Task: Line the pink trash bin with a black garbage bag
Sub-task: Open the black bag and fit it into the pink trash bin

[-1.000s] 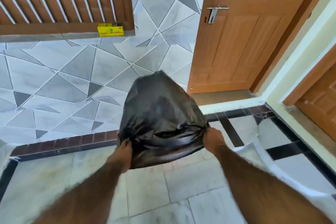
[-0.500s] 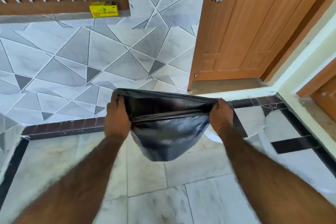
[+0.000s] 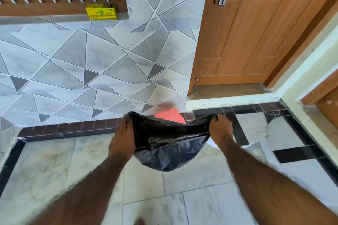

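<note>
A black garbage bag (image 3: 168, 144) hangs stretched between both hands above the floor. My left hand (image 3: 122, 137) grips the bag's left edge, and my right hand (image 3: 220, 127) pinches its right edge. Just behind the bag's upper rim a piece of the pink trash bin (image 3: 170, 116) shows by the foot of the tiled wall; the bag hides most of it.
A wooden door (image 3: 256, 29) with a metal latch stands at the right above a concrete step (image 3: 228, 90). A yellow box (image 3: 101, 11) sits on the ledge under a slatted window. A white curved object (image 3: 263, 137) lies on the floor right of my right hand.
The bag swung down from a puffed-up shape to hang below my hands. Both hands have since lowered it and moved forward, and the pink bin came into view behind it.
</note>
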{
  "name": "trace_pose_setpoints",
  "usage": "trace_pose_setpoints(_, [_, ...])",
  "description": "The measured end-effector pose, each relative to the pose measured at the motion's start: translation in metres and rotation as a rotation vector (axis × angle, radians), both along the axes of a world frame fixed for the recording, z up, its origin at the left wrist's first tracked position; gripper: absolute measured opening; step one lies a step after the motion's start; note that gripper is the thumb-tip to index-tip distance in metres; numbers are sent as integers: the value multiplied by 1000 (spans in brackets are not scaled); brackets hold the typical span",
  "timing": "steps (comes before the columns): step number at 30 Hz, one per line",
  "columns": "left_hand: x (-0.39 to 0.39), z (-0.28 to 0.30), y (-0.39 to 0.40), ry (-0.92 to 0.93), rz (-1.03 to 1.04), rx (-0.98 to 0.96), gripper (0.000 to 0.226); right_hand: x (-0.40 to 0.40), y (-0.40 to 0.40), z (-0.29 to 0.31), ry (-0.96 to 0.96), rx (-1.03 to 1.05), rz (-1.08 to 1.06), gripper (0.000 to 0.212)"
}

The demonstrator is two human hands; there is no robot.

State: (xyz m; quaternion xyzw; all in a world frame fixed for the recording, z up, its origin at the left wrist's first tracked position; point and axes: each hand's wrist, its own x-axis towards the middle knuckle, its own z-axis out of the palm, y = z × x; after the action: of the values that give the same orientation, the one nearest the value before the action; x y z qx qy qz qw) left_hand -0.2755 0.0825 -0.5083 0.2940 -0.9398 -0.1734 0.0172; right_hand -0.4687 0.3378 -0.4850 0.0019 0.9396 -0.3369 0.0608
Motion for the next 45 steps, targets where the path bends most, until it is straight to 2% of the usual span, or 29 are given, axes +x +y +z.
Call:
trace_pose_setpoints(6, [-27, 0, -31, 45, 87, -16, 90, -21, -29, -3, 32, -44, -38, 30])
trace_pose_setpoints(10, [-49, 2, -71, 51, 149, -82, 74, -36, -57, -2, 22, -14, -8, 24])
trace_pose_setpoints(13, [-66, 2, -107, 100, 264, -56, 74, -45, -90, -3, 38, 86, 66, 17])
trace_pose_setpoints(16, [-87, 12, -161, 99, 293, -36, 77, -59, -139, -1, 73, 194, 143, 18])
trace_pose_setpoints(21, [-117, 28, -239, 105, 320, -17, 83, -86, -216, 15, 125, 181, 138, 28])
trace_pose_setpoints(24, [-122, 30, -265, 147, 334, -20, 78, -94, -245, 18, 123, 181, 120, 25])
trace_pose_setpoints(27, [-122, 28, -283, 164, 322, -26, 77, -99, -264, 13, 85, 154, 73, 18])
trace_pose_setpoints(32, [-117, 18, -301, 158, 306, -28, 72, -100, -283, 6, 14, 122, 42, 20])
trace_pose_setpoints(36, [-112, 13, -303, 171, 258, 10, 78, -98, -285, 0, -29, 66, -12, 25])
trace_pose_setpoints(45, [-99, -10, -275, -50, -61, -1, 98, -109, -255, -6, -72, 124, -181, 49])
